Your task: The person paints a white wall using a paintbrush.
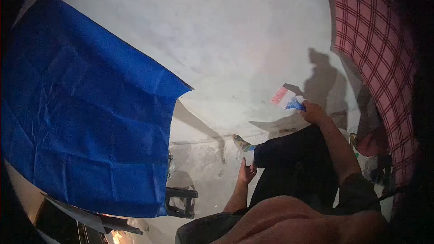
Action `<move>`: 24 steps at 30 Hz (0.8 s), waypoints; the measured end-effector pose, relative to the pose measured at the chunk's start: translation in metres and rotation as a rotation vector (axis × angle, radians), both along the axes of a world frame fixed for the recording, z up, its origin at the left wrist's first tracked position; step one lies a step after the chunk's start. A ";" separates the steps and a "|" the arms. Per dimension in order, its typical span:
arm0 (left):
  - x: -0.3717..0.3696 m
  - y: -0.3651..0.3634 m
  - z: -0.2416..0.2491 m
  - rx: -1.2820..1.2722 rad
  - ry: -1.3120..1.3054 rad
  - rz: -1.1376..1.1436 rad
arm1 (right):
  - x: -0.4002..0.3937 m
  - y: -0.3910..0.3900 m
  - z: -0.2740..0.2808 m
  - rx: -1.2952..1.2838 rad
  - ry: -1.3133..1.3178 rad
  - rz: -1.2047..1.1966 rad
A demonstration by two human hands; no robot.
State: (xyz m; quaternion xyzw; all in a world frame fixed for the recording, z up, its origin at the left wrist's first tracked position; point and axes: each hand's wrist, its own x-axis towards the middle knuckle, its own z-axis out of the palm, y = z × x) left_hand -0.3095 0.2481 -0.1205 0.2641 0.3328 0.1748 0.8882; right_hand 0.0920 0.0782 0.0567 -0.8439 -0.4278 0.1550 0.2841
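My right hand [314,113] is closed round the blue handle of a flat paintbrush [283,98]. The brush has a white band and pinkish bristles, which point up and left in front of the white wall [235,40]. Low in the middle, my left hand [247,171] has its thumb up and its fingers curled. A small white shape [247,157] shows just above those fingers; what it is I cannot make out. Right above that is a foot in a patterned sock [244,143], at the end of a dark trouser leg [289,153].
A large creased blue sheet [99,108] covers the left side. By its lower corner stands a dark frame-like object [181,202]. Red checked cloth [375,31] hangs along the right. Shadows fall on the wall, and a bright glow [117,236] shows at the lower left.
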 end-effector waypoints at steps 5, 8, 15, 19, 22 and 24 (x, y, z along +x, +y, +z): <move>-0.010 0.012 0.011 0.172 0.394 -0.009 | 0.006 0.006 -0.018 -0.006 -0.043 0.027; -0.002 0.012 0.024 0.466 0.658 0.021 | -0.003 0.007 0.008 -0.071 0.009 -0.008; 0.026 0.039 0.065 1.458 0.734 0.143 | 0.005 0.010 -0.010 -0.141 -0.039 -0.021; 0.057 0.085 0.038 1.494 0.732 -0.161 | -0.002 0.016 -0.007 -0.175 -0.048 -0.015; 0.077 0.076 0.065 1.581 0.918 -0.431 | -0.002 0.022 -0.023 -0.101 -0.098 -0.033; 0.084 0.090 0.061 1.626 1.017 -0.631 | -0.006 0.026 -0.025 -0.068 -0.160 -0.054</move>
